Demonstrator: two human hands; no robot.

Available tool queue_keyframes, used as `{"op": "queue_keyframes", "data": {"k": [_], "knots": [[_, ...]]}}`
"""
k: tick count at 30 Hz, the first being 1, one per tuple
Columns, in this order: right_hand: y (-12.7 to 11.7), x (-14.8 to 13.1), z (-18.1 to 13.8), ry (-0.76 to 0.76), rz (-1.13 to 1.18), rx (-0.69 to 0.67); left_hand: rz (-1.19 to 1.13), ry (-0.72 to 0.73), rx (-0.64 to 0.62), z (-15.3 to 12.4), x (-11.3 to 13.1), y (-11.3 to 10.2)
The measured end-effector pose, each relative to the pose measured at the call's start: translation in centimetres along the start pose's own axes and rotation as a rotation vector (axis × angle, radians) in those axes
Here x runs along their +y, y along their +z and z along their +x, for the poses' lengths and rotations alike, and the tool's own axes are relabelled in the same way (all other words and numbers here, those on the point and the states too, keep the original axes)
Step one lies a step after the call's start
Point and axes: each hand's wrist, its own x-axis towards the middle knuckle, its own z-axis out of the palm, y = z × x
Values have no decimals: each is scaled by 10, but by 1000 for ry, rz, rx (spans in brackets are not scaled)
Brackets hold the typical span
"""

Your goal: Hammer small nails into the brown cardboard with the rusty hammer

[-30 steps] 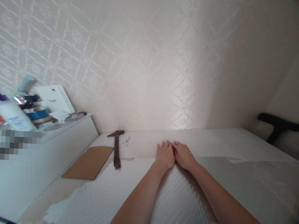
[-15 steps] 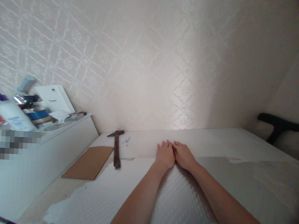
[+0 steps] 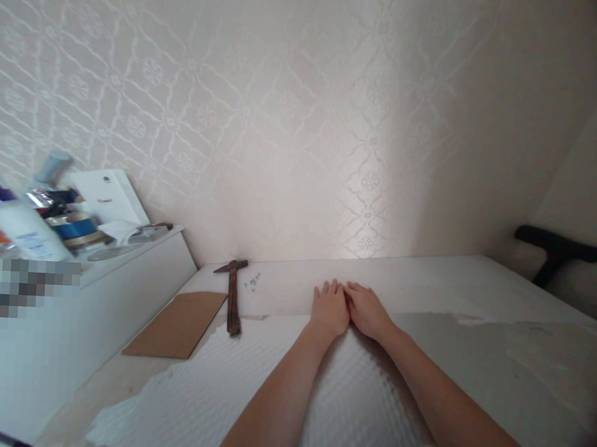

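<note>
My left hand (image 3: pixel 330 310) and my right hand (image 3: pixel 368 312) lie side by side on the white table (image 3: pixel 440 277), thumb sides touching. Both are palm down with fingers stretched forward, and neither shows anything in its grasp. A white dimpled sheet (image 3: pixel 209 392) spreads under my forearms. To the left rests a hammer (image 3: pixel 233 300) with a worn wooden handle, its head toward the wall. Several tiny metal pieces (image 3: pixel 253 282), too small to name, are scattered beside it. A flat brown piece of cardboard (image 3: pixel 178 325) sits left of the hammer.
A white cabinet (image 3: pixel 134 295) borders the table on the left, its top crowded with a white bottle (image 3: pixel 31 226), a white box (image 3: pixel 110 197) and other small items. Patterned wallpaper (image 3: pixel 283 129) rises behind. A black T-shaped handle (image 3: pixel 560 247) stands past the right edge.
</note>
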Motion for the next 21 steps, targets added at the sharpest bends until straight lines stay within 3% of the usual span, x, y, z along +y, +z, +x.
{"op": "queue_keyframes", "data": {"k": [21], "knots": [[2,1,1,10,-14,0,20,10,18,2,-2,4]]}}
